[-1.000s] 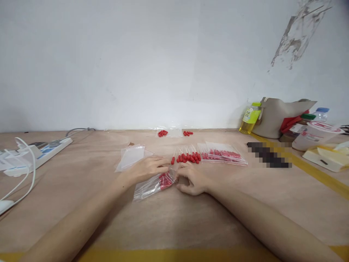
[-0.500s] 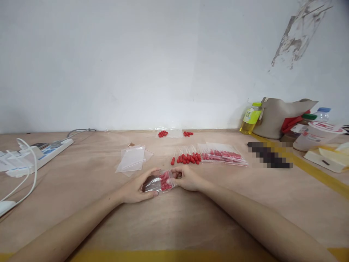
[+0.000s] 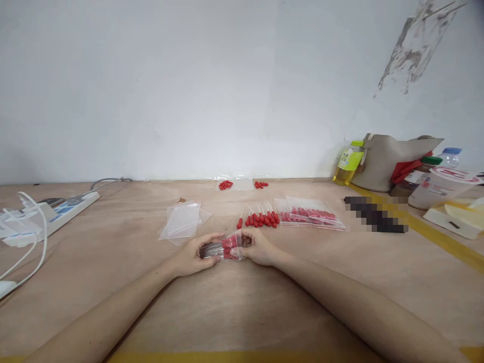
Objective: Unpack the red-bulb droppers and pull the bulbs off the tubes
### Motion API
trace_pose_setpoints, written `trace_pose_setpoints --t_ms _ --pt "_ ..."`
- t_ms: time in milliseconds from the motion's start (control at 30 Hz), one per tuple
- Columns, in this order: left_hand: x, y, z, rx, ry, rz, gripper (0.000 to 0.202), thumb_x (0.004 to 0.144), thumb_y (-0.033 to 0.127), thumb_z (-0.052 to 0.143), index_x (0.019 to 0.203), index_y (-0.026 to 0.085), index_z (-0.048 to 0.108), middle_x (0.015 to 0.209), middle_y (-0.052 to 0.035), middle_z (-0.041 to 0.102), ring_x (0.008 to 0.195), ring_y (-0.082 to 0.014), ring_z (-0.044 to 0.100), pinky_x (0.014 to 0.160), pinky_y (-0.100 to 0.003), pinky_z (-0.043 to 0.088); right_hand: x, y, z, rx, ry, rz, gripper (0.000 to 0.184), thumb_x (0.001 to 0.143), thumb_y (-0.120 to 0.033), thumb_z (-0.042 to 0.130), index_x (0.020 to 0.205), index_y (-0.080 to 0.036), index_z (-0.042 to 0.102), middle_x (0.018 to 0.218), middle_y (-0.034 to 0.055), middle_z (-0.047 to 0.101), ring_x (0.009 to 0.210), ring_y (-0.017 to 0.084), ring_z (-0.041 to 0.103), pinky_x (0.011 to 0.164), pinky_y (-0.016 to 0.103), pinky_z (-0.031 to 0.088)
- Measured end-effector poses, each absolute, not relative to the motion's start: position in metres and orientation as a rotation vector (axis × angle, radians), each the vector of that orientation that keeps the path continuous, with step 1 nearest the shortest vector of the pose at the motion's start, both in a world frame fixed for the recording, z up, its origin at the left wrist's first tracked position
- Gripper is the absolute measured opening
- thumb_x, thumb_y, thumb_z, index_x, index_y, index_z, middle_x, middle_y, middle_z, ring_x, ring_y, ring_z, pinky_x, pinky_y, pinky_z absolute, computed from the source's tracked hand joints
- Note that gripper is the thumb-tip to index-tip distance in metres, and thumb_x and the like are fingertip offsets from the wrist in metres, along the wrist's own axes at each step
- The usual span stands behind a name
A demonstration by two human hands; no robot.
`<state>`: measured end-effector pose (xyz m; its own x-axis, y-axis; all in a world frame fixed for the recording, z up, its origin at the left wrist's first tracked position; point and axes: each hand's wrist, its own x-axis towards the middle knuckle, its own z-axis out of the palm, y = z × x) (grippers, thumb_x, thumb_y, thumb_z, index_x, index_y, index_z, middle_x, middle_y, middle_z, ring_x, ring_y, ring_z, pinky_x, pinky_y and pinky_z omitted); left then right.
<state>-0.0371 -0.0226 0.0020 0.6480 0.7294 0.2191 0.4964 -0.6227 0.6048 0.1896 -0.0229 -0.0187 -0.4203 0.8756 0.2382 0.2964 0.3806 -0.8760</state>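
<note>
Both my hands hold a small clear plastic bag filled with red-capped droppers, lifted just off the wooden table. My left hand grips its left end with curled fingers. My right hand pinches its right end. Just beyond the hands lies a loose row of red-capped droppers. To their right rests a stack of filled bags. Empty clear bags lie to the left of the droppers.
More red caps sit near the wall. A white power strip with cables is at the left. At the right stand a yellow bottle, a beige bag, jars and a cup. Yellow tape crosses the table.
The filled bag lay flat under both hands; my left hand slid round to its left end and both hands raised and bunched it between them.
</note>
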Motion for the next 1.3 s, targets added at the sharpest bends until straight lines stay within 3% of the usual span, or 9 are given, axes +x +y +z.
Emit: trace_pose_setpoints --t_ms 267,500,700,833,1000,1100,1300 --pt "-0.037 -0.023 0.003 2.365 0.973 0.623 0.050 0.075 0.033 0.057 0.122 0.019 0.045 0.117 -0.0071 0.056 0.101 -0.0197 0.056 0.088 -0.035 0.046 0.188 -0.025 -0.014 -0.957 -1.866 0.981 0.022 0.074 -0.032 0.060 0.092 -0.018 0.061 0.068 -0.0015 0.060 0.058 0.008 0.052 0.056 0.020 0.041" --pt "-0.037 -0.022 0.004 2.399 0.984 0.616 0.047 0.076 0.036 0.057 0.119 0.020 0.049 0.117 -0.0059 0.057 0.104 -0.0193 0.055 0.089 -0.032 0.044 0.186 -0.026 -0.012 -0.871 -1.754 1.227 0.033 0.064 -0.036 0.069 0.089 -0.016 0.061 0.079 0.0029 0.066 0.071 0.014 0.061 0.063 0.026 0.047" --pt "-0.037 -0.023 0.005 2.385 1.018 0.586 0.046 0.077 0.038 0.055 0.119 0.020 0.050 0.115 -0.0059 0.058 0.100 -0.0201 0.056 0.087 -0.033 0.045 0.197 -0.027 0.001 -0.882 -1.626 1.295 0.034 0.060 -0.037 0.071 0.083 -0.015 0.060 0.071 0.0009 0.064 0.065 0.012 0.060 0.064 0.026 0.048" --pt "-0.037 -0.025 0.007 2.341 1.066 0.566 0.046 0.076 0.040 0.055 0.118 0.021 0.051 0.113 -0.0049 0.059 0.097 -0.0199 0.056 0.086 -0.032 0.045 0.211 -0.022 0.011 -0.955 -1.585 1.401 0.035 0.060 -0.040 0.071 0.082 -0.015 0.060 0.062 -0.0016 0.062 0.053 0.009 0.056 0.053 0.023 0.048" --pt "-0.039 -0.024 0.006 2.360 1.093 0.558 0.046 0.077 0.042 0.054 0.119 0.022 0.050 0.113 -0.0032 0.059 0.095 -0.0191 0.057 0.083 -0.030 0.045 0.246 -0.011 0.045 -1.062 -1.458 1.476 0.028 0.056 -0.029 0.075 0.074 -0.015 0.061 0.066 0.0015 0.065 0.055 0.008 0.058 0.052 0.021 0.048" --pt "-0.040 -0.023 0.004 2.371 1.087 0.555 0.046 0.077 0.041 0.054 0.119 0.023 0.050 0.112 -0.0028 0.059 0.095 -0.0187 0.057 0.082 -0.029 0.045 0.271 -0.007 0.071 -1.085 -1.433 1.354 0.025 0.058 -0.026 0.074 0.076 -0.015 0.061 0.064 0.0010 0.065 0.053 0.009 0.057 0.052 0.022 0.048" --pt "-0.041 -0.021 0.003 2.366 1.081 0.554 0.047 0.076 0.041 0.055 0.119 0.022 0.050 0.113 -0.0037 0.059 0.094 -0.0190 0.057 0.082 -0.030 0.045 0.259 0.013 0.070 -0.967 -1.624 0.578 0.015 0.070 -0.021 0.062 0.084 -0.015 0.064 0.084 0.0050 0.067 0.076 0.014 0.061 0.073 0.030 0.049"
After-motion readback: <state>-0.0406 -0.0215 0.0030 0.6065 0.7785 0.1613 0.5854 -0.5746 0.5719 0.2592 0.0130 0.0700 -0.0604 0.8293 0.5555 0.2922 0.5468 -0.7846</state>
